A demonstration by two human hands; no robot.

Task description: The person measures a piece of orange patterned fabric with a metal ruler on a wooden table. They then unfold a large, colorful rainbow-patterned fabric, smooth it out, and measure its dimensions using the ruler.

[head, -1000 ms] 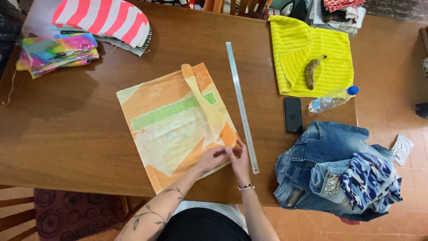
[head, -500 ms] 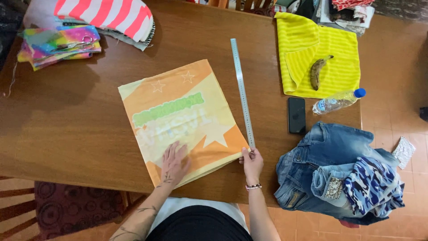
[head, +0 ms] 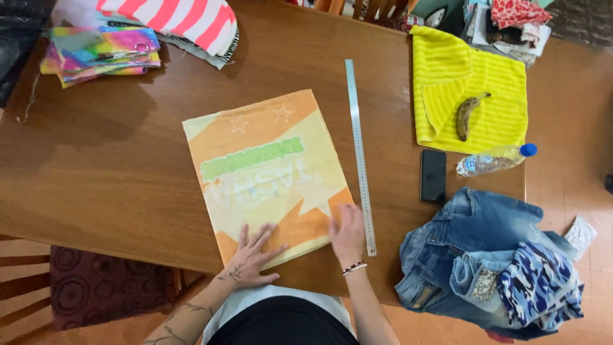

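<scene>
An orange and pale yellow cloth (head: 268, 172) with stars and a green band lies flat on the brown wooden table (head: 115, 166). My left hand (head: 252, 255) rests palm down with fingers spread on the cloth's near edge. My right hand (head: 348, 231) presses flat on the cloth's near right corner, beside a long metal ruler (head: 359, 150) that lies along the cloth's right side.
A yellow knitted cloth (head: 469, 96) with a dark banana (head: 466, 114) lies at the far right. A black phone (head: 433, 176), a plastic bottle (head: 495, 160) and a heap of jeans (head: 485, 262) sit to the right. Striped and colourful folded fabrics (head: 102, 51) lie at the far left.
The cloth's folded flap has been laid out flat. Both hands moved apart from one spot at its near edge to rest flat on the near edge and right corner.
</scene>
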